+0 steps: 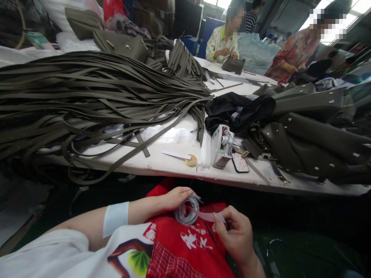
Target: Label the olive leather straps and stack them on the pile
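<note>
Lower centre of the frame: the left hand [174,199] grasps a grey tape roll [185,213] above a red apron [179,247], its fingers curled over the roll's top. The right hand [236,231] pinches the free tape end [206,215] between thumb and forefinger, just right of the roll. Beyond, the white bench [162,165] carries a heap of olive straps [87,88], a phone [240,162] and olive bags [313,131].

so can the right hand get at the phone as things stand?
Probably yes. The phone lies uncovered at the edge of the table, just ahead of the right hand, nothing between. But that hand is pinching the tape end from the tape roll in the left hand, so it isn't free.
</note>
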Tool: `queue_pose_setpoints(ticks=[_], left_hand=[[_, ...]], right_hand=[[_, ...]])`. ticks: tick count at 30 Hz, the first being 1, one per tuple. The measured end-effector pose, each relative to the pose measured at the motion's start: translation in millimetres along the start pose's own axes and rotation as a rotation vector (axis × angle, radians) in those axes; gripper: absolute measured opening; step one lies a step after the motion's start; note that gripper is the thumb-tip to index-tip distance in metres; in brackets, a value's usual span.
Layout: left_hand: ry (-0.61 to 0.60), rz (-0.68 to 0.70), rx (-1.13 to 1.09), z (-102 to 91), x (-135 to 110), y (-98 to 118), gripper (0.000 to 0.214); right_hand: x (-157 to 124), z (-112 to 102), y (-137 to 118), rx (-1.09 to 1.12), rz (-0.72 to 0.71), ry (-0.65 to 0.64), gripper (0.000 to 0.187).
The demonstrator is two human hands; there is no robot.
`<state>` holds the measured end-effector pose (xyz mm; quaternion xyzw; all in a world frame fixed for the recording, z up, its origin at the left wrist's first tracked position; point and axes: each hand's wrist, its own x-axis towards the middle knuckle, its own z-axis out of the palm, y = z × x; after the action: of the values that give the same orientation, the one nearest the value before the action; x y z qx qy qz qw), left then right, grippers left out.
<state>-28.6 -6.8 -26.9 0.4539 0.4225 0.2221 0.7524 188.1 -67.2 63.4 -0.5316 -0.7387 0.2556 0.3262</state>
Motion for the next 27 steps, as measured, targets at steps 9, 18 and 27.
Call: queue_pose_setpoints(ticks=[9, 18, 27], left_hand=[[-0.003, 0.030, 0.135, 3.3, -4.0, 7.6, 0.054], [-0.040, 0.285, 0.407, 8.2, -12.1, 26.2, 0.038], [0.001, 0.354, 0.620, 18.1, -16.5, 31.5, 0.041]], right_hand=[[8.0, 30.9, 1.1, -0.116, -0.073, -0.018, 0.024], [25.9, 53.2, 26.8, 0.035, 0.141, 0.016, 0.024], [43.3, 51.9, 68.7, 0.442, 0.390, 0.069, 0.037]])
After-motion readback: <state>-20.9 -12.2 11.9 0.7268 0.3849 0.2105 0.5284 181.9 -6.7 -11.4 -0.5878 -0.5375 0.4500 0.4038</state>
